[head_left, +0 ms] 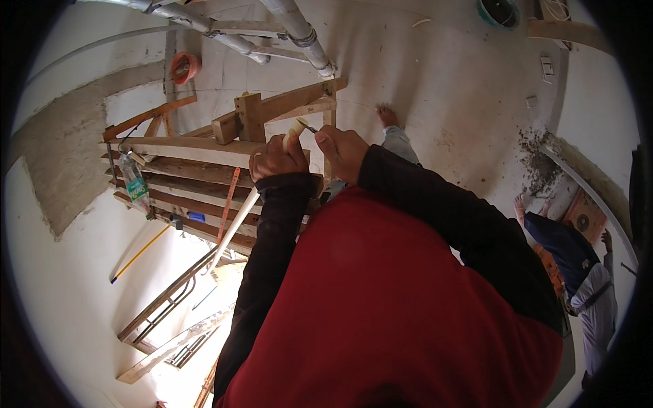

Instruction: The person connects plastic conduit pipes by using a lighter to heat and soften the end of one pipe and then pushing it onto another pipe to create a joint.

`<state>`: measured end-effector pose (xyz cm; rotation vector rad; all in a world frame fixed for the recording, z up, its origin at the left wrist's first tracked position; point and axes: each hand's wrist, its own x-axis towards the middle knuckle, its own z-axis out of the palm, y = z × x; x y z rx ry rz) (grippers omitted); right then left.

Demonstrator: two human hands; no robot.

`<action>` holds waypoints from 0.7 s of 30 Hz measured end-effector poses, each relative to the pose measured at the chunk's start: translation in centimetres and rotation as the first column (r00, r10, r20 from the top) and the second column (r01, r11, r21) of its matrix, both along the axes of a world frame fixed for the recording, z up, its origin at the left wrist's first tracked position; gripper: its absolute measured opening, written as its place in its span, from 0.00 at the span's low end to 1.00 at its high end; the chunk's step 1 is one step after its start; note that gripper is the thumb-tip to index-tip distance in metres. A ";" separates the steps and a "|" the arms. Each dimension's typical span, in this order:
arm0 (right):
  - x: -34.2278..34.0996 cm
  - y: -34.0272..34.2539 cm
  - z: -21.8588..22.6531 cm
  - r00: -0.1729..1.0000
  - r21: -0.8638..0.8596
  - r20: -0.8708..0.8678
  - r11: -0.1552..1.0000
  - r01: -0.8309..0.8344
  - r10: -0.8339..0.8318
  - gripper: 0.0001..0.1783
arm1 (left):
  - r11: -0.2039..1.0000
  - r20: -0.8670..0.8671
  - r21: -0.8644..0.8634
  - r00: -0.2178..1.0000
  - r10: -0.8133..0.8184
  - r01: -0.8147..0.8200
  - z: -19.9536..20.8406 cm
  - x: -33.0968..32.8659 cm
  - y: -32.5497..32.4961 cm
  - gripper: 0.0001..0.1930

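Note:
My left hand (279, 158) is closed around a long, pale, round pipe (235, 228), gripping it near its upper end. The pipe runs down and left past my sleeve, and its cream-coloured tip (295, 129) pokes out above my fist. Close beside it, my right hand (342, 154) pinches a small dark pointed tool (308, 127), whose point is at the pipe's tip. Whether the tool is a knife or something else is too small to tell. Both hands are over the near right end of a wooden plank bench (197, 148).
On the bench are a clear plastic bottle (135, 183), a blue object (196, 216) and an orange strip (229, 204). Scaffold poles (296, 30) rise beyond it. An orange bucket (183, 66) stands far left, a green bucket (498, 12) far right. Another person (578, 272) is at the right.

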<state>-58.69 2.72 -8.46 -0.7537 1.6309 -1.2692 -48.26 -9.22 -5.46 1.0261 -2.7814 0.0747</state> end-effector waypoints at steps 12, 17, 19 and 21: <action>0.0 -0.3 -0.1 1.000 -0.013 0.019 1.000 0.008 -0.008 0.30 | 1.000 0.011 0.011 1.000 0.009 -0.009 0.0 0.0 0.0 0.20; -0.2 -0.2 -0.3 1.000 0.005 0.002 1.000 -0.009 0.009 0.30 | 0.999 0.022 0.050 1.000 0.012 -0.013 0.5 -0.3 0.0 0.20; 0.0 -0.2 -0.8 1.000 -0.001 -0.004 1.000 -0.008 0.008 0.30 | 0.998 0.045 0.049 0.998 0.042 -0.044 0.6 -0.3 0.2 0.20; 0.0 -0.1 -1.0 1.000 -0.004 -0.005 1.000 -0.015 0.015 0.30 | 0.996 0.049 0.060 0.997 0.057 -0.060 0.6 -0.3 0.3 0.20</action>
